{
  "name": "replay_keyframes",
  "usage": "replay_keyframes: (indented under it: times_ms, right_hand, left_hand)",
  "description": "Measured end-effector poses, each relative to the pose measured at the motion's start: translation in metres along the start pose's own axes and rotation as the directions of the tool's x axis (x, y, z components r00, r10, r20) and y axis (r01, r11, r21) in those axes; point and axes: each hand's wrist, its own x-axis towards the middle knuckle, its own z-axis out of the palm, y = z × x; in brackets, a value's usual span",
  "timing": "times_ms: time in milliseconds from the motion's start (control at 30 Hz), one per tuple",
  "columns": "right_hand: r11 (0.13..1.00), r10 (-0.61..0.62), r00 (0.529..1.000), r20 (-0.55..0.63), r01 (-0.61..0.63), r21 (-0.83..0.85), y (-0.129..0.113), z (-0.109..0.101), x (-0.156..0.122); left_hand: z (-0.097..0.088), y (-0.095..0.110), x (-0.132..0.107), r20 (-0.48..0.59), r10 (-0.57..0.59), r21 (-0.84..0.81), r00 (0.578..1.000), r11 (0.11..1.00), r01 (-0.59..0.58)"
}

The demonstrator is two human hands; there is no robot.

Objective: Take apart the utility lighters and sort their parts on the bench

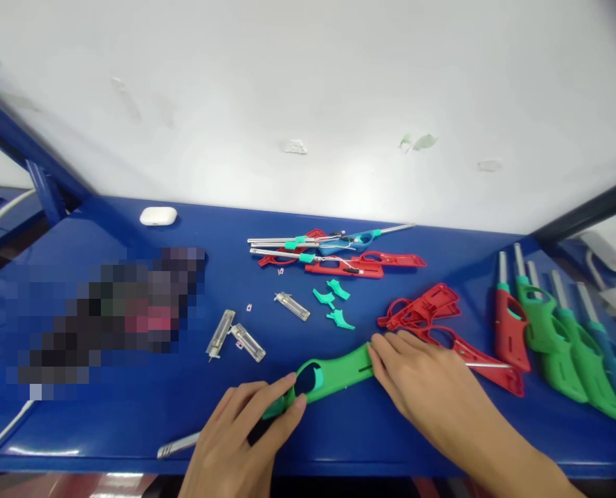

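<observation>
- Clear tanks [221,335] lie loose on the desk [105,429], just beyond the left hand, seemingly kept within reach.
- The left hand [240,429] grasps the green lighter [342,373] beside its trigger opening, likely to steady it; the metal tube [178,445] juts out past that hand.
- The lighter slants between both hands near the desk's front edge.
- Teal triggers [342,319] sit grouped beyond it, apparently sorted by kind.
- The right hand [422,373] grips the handle end, probably to stop it twisting.
- Red shells [432,304] lie just beside that hand.
- Lighters [562,373] form a row, perhaps kept apart from loose parts.
</observation>
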Motion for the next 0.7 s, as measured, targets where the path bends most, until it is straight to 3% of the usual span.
replay_keyframes:
  times_ms: [433, 700]
  right_hand:
    - [0.957, -0.282, 0.959, 0.000, 0.281, -0.067, 0.025, -0.009, 0.003]
    - [0.990, -0.130, 0.991, -0.025, 0.128, -0.056, 0.011, -0.002, 0.002]
  left_hand:
    - [0.008, 0.001, -0.008, -0.035, -0.054, -0.107, 0.998, 0.993, 0.049]
    - [0.005, 0.004, 0.003, -0.133, -0.031, -0.084, 0.991, 0.996, 0.020]
